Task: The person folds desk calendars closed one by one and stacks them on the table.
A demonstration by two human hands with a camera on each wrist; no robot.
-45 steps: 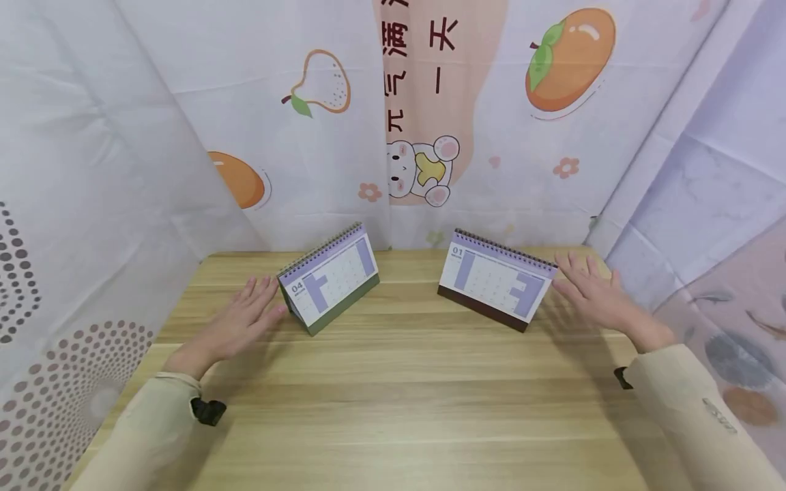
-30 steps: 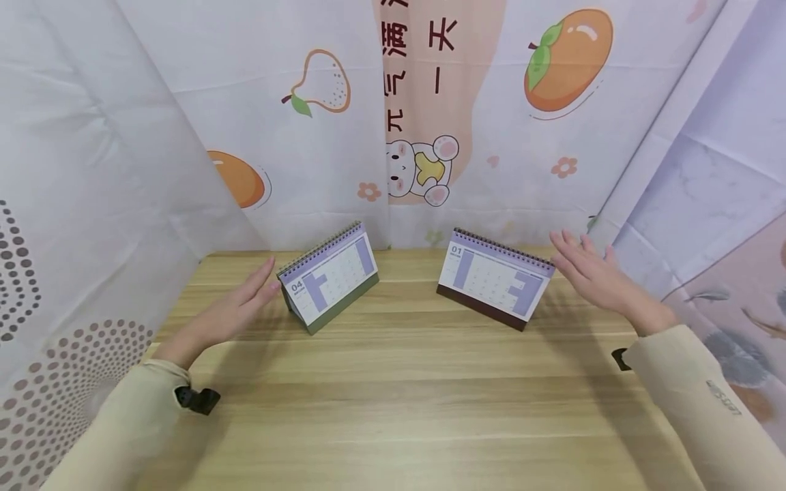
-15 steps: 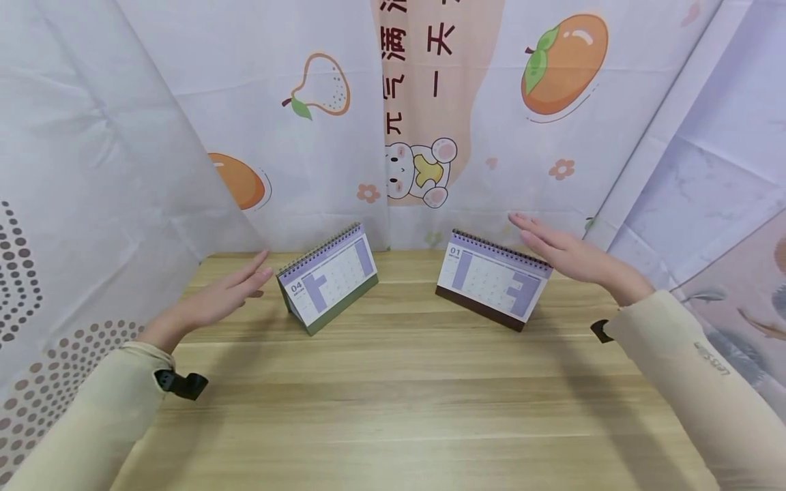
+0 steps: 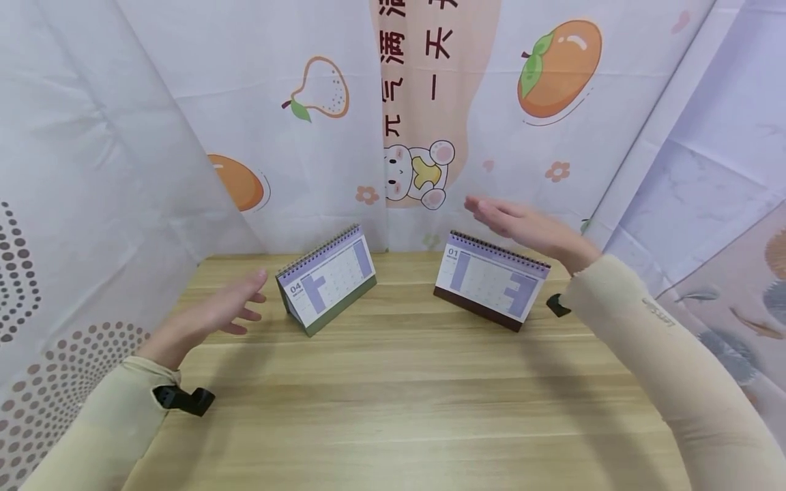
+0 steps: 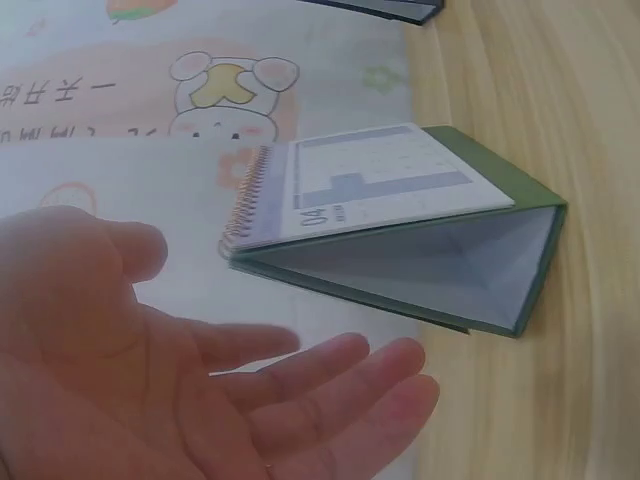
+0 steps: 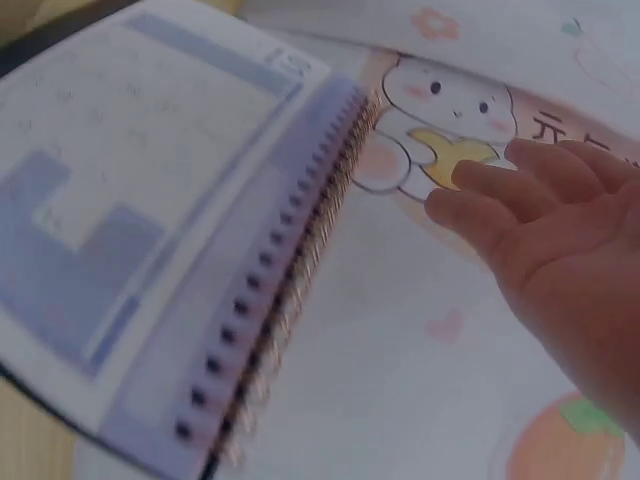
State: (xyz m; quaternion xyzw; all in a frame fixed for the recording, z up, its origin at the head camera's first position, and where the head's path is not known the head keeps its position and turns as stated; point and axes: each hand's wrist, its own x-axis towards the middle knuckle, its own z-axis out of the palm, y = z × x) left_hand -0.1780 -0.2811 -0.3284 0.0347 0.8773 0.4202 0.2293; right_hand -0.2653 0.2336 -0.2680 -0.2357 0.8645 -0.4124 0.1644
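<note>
Two spiral-bound desk calendars stand tented on the wooden table. The green-based desk calendar [image 4: 331,278], marked 04, is at the left; the brown-based desk calendar [image 4: 491,278], marked 01, is at the right. My left hand [image 4: 211,315] hovers just left of the green one, fingers extended and apart from it; the left wrist view shows the bare palm beside the calendar's open end [image 5: 420,260]. My right hand [image 4: 531,228] is raised above and behind the brown calendar's spiral edge, fingers straight and holding nothing. In the right wrist view its spiral binding [image 6: 290,280] lies close to the hand.
A white printed curtain [image 4: 295,157] hangs along the table's back edge, with more cloth at both sides. The wooden table [image 4: 393,402] stretches out in front of both calendars. Each wrist carries a small black camera [image 4: 184,400].
The right hand has moved left and up from the brown calendar's right side to above its top edge. The left hand has drawn back slightly from the green calendar and turned. Both calendars stay in place.
</note>
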